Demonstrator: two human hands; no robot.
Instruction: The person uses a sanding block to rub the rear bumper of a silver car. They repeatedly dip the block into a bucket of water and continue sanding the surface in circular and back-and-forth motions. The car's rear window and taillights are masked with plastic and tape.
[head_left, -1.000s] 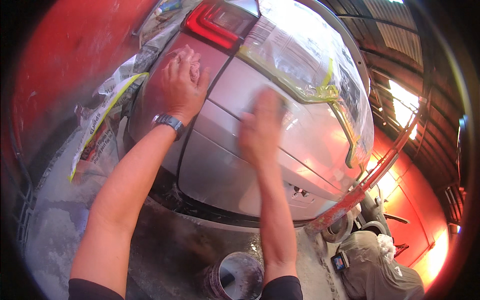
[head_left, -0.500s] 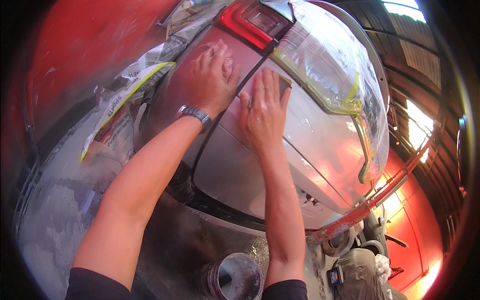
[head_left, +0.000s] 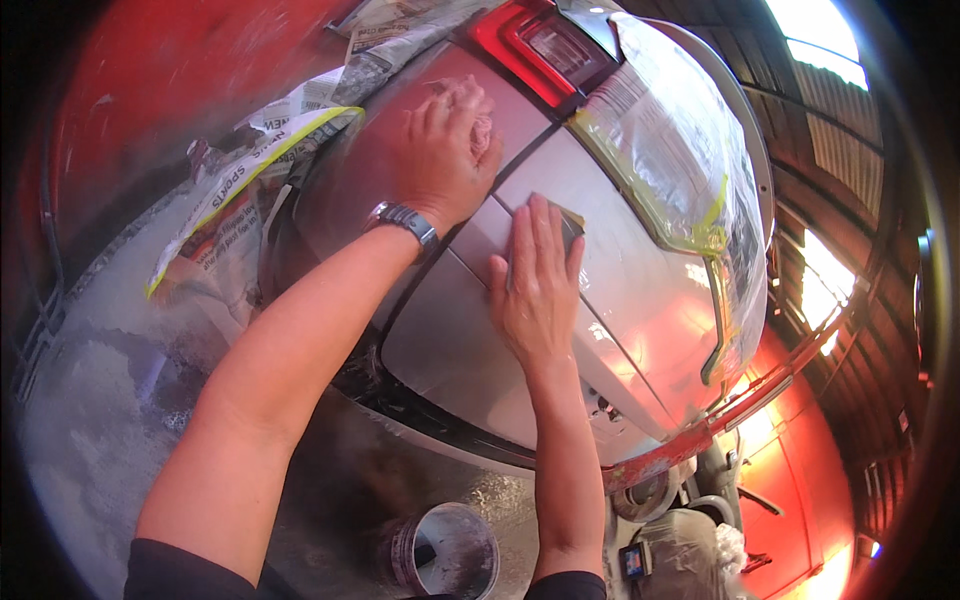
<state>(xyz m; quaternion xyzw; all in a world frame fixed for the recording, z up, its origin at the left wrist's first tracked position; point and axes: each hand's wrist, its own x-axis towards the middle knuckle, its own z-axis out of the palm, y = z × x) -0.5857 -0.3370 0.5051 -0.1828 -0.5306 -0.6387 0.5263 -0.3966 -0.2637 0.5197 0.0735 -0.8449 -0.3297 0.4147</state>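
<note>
A: How far are we?
B: Masking film [head_left: 665, 125] is on; mid-frame, our right hand [head_left: 541, 285] grips a pad [head_left: 572, 228] on the silver panel [head_left: 625, 285], left hand [head_left: 443, 165] a pink cloth [head_left: 483, 130]; rubbing looks unfinished, though glare misleads

Mixed light, high contrast. Roof gap [head_left: 815, 35] up and right of the right hand [head_left: 540, 290] is blown out. White glare on plastic film [head_left: 665, 130] beyond that hand; hot pinkish-orange reflection on the panel [head_left: 670, 375] to its right. Floor [head_left: 335, 475] below the left hand [head_left: 445, 160]: dim. Hands reasonably sharp. Fisheye bends edges; rim goes black.
</note>
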